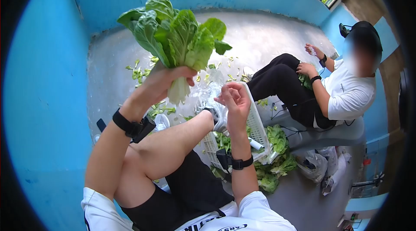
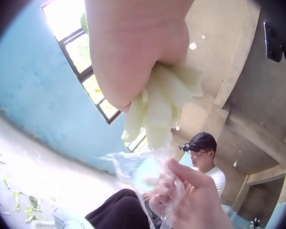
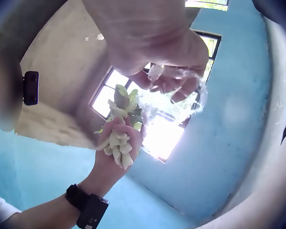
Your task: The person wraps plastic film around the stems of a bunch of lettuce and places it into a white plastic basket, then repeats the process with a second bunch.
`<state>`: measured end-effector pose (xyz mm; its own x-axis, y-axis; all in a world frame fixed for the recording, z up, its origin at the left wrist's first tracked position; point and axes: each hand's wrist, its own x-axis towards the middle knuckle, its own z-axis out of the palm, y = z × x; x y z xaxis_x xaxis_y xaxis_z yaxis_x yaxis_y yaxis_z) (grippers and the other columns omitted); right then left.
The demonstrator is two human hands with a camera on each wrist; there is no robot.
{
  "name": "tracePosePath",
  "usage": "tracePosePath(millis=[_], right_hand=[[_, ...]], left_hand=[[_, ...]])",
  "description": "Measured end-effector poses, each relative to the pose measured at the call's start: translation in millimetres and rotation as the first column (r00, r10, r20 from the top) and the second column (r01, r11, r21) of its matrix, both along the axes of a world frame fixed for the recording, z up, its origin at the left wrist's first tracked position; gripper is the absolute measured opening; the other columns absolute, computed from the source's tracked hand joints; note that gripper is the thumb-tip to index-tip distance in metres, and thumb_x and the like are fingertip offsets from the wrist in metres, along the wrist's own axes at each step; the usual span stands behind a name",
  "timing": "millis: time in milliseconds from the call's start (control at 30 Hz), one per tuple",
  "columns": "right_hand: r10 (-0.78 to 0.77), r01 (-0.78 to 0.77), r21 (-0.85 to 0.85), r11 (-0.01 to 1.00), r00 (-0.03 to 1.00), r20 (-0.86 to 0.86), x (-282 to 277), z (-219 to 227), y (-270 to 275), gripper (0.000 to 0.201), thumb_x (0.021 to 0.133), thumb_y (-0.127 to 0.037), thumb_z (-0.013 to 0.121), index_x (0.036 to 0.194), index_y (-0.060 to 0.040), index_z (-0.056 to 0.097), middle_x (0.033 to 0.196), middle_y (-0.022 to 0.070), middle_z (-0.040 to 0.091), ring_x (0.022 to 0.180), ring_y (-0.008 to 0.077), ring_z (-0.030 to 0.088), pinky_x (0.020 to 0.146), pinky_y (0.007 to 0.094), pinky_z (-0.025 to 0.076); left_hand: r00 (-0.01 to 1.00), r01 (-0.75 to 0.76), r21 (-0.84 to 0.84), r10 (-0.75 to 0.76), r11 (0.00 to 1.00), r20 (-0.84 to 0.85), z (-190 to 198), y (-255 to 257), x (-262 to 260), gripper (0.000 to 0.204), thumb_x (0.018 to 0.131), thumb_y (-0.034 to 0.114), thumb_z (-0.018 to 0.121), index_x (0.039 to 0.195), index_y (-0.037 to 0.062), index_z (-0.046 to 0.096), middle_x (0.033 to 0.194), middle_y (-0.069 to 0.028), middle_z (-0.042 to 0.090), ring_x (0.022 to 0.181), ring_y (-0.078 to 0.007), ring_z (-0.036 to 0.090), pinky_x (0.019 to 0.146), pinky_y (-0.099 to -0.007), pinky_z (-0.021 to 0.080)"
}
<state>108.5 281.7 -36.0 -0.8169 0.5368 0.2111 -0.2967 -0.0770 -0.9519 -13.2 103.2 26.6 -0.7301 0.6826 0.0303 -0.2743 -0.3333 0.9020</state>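
My left hand [image 1: 167, 79] grips a bunch of leafy greens [image 1: 180, 36] round its pale stems, held up with the broad leaves fanning out above the fist. In the left wrist view the cut stem ends [image 2: 157, 112] stick out below that hand. Lower and to the right, my right hand [image 1: 237, 105] pinches a thin, clear plastic film [image 3: 178, 112] between curled fingers and thumb. The crumpled film hangs out loosely toward the stems, and its far edges blur into the bright background.
A white plastic basket [image 1: 259, 122] stands between my legs and the other person [image 1: 351, 88], who sits with greens on their lap. More greens [image 1: 277, 164] lie beside the basket, near plastic bags [image 1: 323, 166]. Leaf scraps [image 1: 138, 75] litter the floor.
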Motion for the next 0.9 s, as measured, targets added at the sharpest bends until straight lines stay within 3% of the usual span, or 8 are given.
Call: tracePosePath(millis=[167,333,467,533,567,633,733,900], right_hand=[[0.103,-0.101,0.05,0.994,0.994,-0.034,-2.1,5.1,-3.6,0.012,0.093,-0.01,0.062,0.099,-0.0033,0.054,0.089,0.0116,0.069,0.085,0.015,0.066,0.082,0.0295,0.052],[0.246,-0.245,-0.066,0.967,0.969,0.001,2.2,9.9,-10.9,0.012,0.096,-0.01,0.059,0.096,-0.0028,0.05,0.096,0.0149,0.069,0.093,0.0164,0.065,0.085,0.0293,0.05],[0.148,-0.168,0.129,0.977,0.978,0.149,4.1,5.0,-5.7,0.011,0.095,-0.008,0.059,0.095,-0.004,0.049,0.102,0.0143,0.068,0.093,0.0129,0.063,0.084,0.0271,0.048],[0.077,-0.069,0.138,0.988,0.996,-0.05,2.9,3.0,-7.9,0.01,0.094,-0.006,0.059,0.093,-0.0055,0.05,0.103,0.0118,0.067,0.091,0.0086,0.059,0.083,0.0246,0.045],[0.075,-0.068,0.14,0.988,0.996,-0.047,4.7,2.0,-6.6,0.01,0.094,-0.006,0.059,0.093,-0.0055,0.05,0.103,0.0118,0.067,0.091,0.0086,0.059,0.083,0.0246,0.045],[0.202,-0.216,-0.191,0.958,0.975,-0.089,6.5,-2.9,-0.9,0.009,0.093,-0.005,0.059,0.091,-0.0063,0.05,0.1,0.0108,0.067,0.089,0.009,0.059,0.085,0.0246,0.044],[0.161,-0.19,-0.21,0.959,0.976,-0.15,6.4,0.5,3.5,0.009,0.093,-0.004,0.059,0.092,-0.0058,0.05,0.097,0.0128,0.067,0.086,0.0134,0.061,0.083,0.0277,0.048],[0.09,-0.114,-0.156,0.981,0.984,-0.155,7.7,-3.8,21.8,0.009,0.092,-0.005,0.061,0.094,-0.005,0.052,0.089,0.0108,0.065,0.077,0.0145,0.06,0.081,0.0304,0.051]], left_hand=[[0.999,0.045,-0.048,-0.044,0.998,0.033,4.6,4.6,11.6,0.034,0.074,0.001,0.072,0.105,-0.004,0.059,0.089,-0.0077,0.062,0.071,-0.0173,0.063,0.064,-0.0302,0.054],[0.983,-0.024,-0.123,0.001,0.992,-0.181,-3.6,9.5,10.3,0.028,0.074,0.005,0.074,0.098,-0.0035,0.063,0.085,-0.0085,0.066,0.069,-0.0155,0.063,0.063,-0.0284,0.051],[0.97,-0.069,-0.161,0.029,0.985,-0.243,-8.1,8.0,6.1,0.026,0.074,0.007,0.074,0.095,-0.0031,0.064,0.083,-0.0082,0.067,0.069,-0.0144,0.063,0.063,-0.0279,0.05],[0.956,-0.106,-0.213,0.04,0.971,-0.292,-11.4,6.4,4.7,0.023,0.074,0.007,0.073,0.093,-0.0028,0.064,0.078,-0.0072,0.066,0.068,-0.0138,0.063,0.063,-0.0276,0.049],[0.956,-0.104,-0.212,0.039,0.972,-0.289,-13.9,4.7,4.5,0.023,0.074,0.007,0.073,0.093,-0.0028,0.064,0.078,-0.0072,0.066,0.068,-0.0138,0.063,0.063,-0.0276,0.049],[0.949,-0.141,-0.265,0.053,0.954,-0.312,-17.9,1.0,1.9,0.021,0.074,0.006,0.071,0.092,-0.0027,0.064,0.076,-0.007,0.066,0.067,-0.014,0.063,0.063,-0.0277,0.049],[0.962,-0.156,-0.314,0.072,0.937,-0.265,-16.0,-0.7,-1.8,0.029,0.074,0.0,0.071,0.101,-0.004,0.062,0.085,-0.0087,0.065,0.069,-0.017,0.063,0.064,-0.0308,0.052],[0.964,-0.203,-0.253,0.147,0.946,-0.223,-18.1,-11.2,-3.5,0.028,0.074,0.0,0.07,0.1,-0.0043,0.061,0.084,-0.0086,0.065,0.069,-0.017,0.062,0.064,-0.0308,0.051]])
